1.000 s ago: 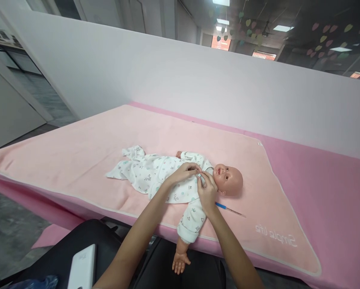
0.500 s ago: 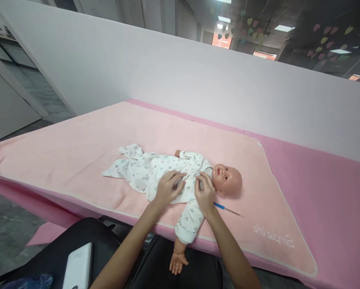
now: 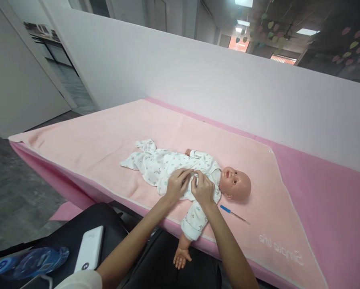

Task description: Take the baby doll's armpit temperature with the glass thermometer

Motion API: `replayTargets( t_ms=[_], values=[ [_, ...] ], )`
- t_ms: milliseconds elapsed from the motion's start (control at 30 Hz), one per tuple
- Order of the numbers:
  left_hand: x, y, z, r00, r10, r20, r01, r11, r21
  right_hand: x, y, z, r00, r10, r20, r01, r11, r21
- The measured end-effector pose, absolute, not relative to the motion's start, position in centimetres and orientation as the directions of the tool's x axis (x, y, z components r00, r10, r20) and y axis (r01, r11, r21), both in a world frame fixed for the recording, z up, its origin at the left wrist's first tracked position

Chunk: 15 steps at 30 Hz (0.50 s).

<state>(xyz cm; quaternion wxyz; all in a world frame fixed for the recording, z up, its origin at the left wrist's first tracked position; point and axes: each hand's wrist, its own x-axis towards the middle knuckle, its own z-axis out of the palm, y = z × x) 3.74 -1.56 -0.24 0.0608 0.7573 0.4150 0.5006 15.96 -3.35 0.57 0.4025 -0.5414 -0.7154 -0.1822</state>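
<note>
A baby doll (image 3: 236, 185) lies on its back with its head to the right. It wears a white patterned baby shirt (image 3: 208, 161) and matching trousers (image 3: 151, 166). My left hand (image 3: 180, 182) is over the middle of the shirt, its fingers pinched at the front cloth. Close beside it, my right hand (image 3: 203, 188) bends its fingers and pinches the shirt front below the neck. My fingers hide the exact bit of cloth between them. The doll's near arm (image 3: 195, 220) hangs over the table edge.
A thin stick with a blue end (image 3: 226, 209) lies by the doll's head on the pink mat (image 3: 108, 132). A white wall (image 3: 198, 84) stands behind. At lower left, a white power bank (image 3: 89, 249) and a blue plastic bottle (image 3: 32, 261) rest on a black chair.
Both hands have come closer together over the shirt front, fingertips nearly meeting. The view has shifted left, bringing more of the bottle into sight. The doll lies as before.
</note>
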Motion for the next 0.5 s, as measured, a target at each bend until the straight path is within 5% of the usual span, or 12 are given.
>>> replayTargets(
  t_ms=[500],
  values=[
    [3.64, -2.21, 0.73, 0.155, 0.745, 0.649, 0.602, -0.592, 0.536, 16.3, -3.75, 0.68, -0.063, 0.632, 0.773, 0.844, 0.447, -0.297]
  ],
)
